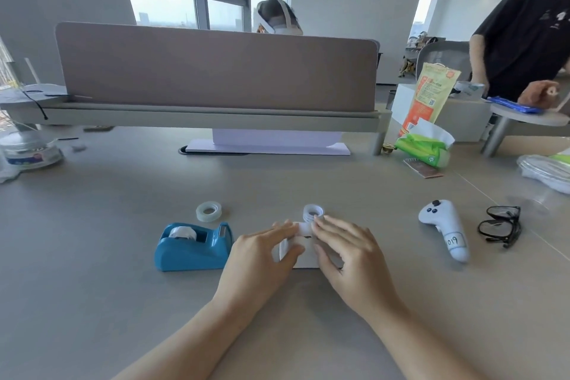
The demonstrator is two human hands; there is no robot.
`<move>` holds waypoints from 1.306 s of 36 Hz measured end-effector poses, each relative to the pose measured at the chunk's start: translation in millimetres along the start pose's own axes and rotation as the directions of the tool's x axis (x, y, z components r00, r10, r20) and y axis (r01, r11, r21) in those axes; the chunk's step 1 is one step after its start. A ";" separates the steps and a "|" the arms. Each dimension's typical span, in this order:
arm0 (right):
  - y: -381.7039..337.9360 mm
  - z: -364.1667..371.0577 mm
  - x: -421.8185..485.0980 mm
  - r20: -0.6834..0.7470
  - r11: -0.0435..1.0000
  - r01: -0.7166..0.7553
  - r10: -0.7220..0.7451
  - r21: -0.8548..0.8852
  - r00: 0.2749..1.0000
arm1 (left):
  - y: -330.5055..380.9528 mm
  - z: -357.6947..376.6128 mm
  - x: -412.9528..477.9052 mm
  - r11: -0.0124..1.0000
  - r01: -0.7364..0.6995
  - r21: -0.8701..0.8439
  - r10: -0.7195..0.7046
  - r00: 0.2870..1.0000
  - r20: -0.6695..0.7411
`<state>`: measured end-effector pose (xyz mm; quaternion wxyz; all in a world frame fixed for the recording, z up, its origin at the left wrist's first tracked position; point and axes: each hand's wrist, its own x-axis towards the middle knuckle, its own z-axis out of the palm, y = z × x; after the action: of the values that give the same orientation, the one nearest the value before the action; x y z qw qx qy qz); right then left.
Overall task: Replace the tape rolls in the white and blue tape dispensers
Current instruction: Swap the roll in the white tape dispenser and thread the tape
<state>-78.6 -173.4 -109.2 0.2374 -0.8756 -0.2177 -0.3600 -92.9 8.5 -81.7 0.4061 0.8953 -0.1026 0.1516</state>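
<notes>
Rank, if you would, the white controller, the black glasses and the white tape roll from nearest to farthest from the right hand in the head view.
1. White tape roll: just beyond the fingers of the right hand, which holds the white dispenser.
2. White controller: on the table to that hand's right.
3. Black glasses: farther right, past the controller.

Blue dispenser (192,248) beside white dispenser (307,260)
</notes>
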 end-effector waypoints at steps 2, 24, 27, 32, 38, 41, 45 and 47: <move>1.0 1.0 0.9 -0.009 1.000 -0.015 0.015 0.011 1.000 | -0.7 0.7 0.6 1.000 0.008 0.000 -0.008 1.000 -0.010; -4.8 -2.5 1.8 -0.075 0.961 -0.176 0.196 0.213 0.978 | -4.3 4.2 4.0 0.988 -0.075 -0.132 0.067 0.996 -0.065; -9.7 -3.7 4.9 -0.045 0.927 -0.251 0.274 0.277 0.961 | -4.9 6.3 6.4 0.987 -0.081 -0.135 0.066 0.991 -0.113; -10.4 -6.0 6.7 0.016 0.870 -0.348 0.366 0.349 0.930 | 0.8 3.2 8.5 0.973 -0.046 -0.228 0.008 0.986 -0.165; -12.7 -11.9 6.1 0.035 0.853 -0.357 0.372 0.380 0.928 | 7.8 -0.5 6.8 0.937 -0.095 -0.336 0.040 0.985 -0.169; -15.3 -14.3 6.6 0.020 0.847 -0.336 0.360 0.412 0.933 | 8.2 -0.3 5.8 0.938 -0.109 -0.329 0.062 0.987 -0.149; -14.8 -15.6 7.5 0.020 0.840 -0.324 0.350 0.435 0.936 | 7.5 -0.1 4.8 0.937 -0.106 -0.332 0.061 0.988 -0.145; -12.1 -14.3 7.2 0.015 0.850 -0.322 0.348 0.416 0.937 | 7.0 0.0 4.9 0.935 -0.091 -0.343 0.045 0.989 -0.140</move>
<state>-88.2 -170.5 -91.7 0.4823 -0.8187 -0.1256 -0.2854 -90.5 3.6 -75.1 0.5586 0.7933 -0.1320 0.2030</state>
